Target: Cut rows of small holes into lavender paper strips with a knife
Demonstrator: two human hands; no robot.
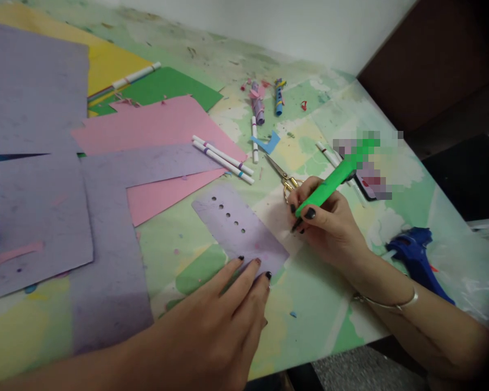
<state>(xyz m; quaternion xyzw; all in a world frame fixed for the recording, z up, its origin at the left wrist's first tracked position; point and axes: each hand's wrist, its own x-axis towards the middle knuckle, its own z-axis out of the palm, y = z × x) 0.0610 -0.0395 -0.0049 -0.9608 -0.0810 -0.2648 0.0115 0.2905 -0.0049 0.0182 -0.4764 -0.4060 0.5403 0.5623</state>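
A small purple paper strip (250, 239) lies on the patterned tablecloth, with a row of several dark dots along its far left part. My left hand (232, 309) rests with its fingers spread, its fingertips on the near edge of this strip. In my right hand (326, 222) is a bright green pen (330, 187), held in a pinch with its dark tip pointing down, just beyond the right side of the strip. Gold-handled scissors (284, 176) lie just behind my right hand, blades pointing away.
Large purple sheets (32, 98), a pink sheet (146, 127) and a green sheet (187, 89) cover the left. Two white markers (224, 159) lie mid-table. Rolled paper pieces (257, 103) stand farther back. A blue glue gun (418, 260) and a phone (369, 182) are at right.
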